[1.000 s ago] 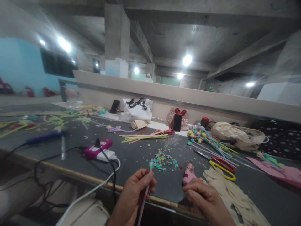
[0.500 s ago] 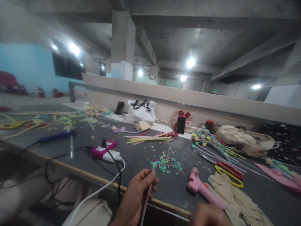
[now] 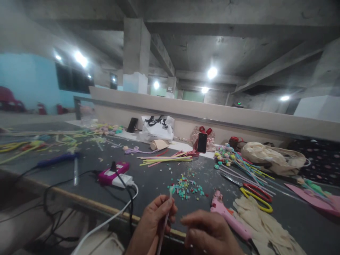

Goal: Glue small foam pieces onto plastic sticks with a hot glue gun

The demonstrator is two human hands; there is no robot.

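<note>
My left hand (image 3: 158, 219) is closed around a thin pale lilac stick (image 3: 164, 228), thumb and fingers pinching it just under its top. A small mint-green tip (image 3: 172, 190) crowns the stick. To the right, my right hand (image 3: 209, 230) hovers at the table's front edge, thumb and forefinger apart, with nothing visible between them. Just beyond both hands lies a scatter of small teal, yellow and red bits (image 3: 187, 187). A pink glue gun (image 3: 231, 221) rests beside my right hand, close to its fingers' far side.
Red-and-yellow-handled scissors (image 3: 256, 198) and beige cloth-like pieces (image 3: 265, 223) lie at right. A purple power strip (image 3: 114, 173) with trailing cables stands at left. Yellow and pink sticks (image 3: 167, 158), a propped phone (image 3: 202, 142) and a white bag (image 3: 158, 127) sit farther back.
My right hand has come up and leftward from the bottom edge, nearer my left hand. The left hand keeps hold of the stick, almost in place. The view has shifted slightly.
</note>
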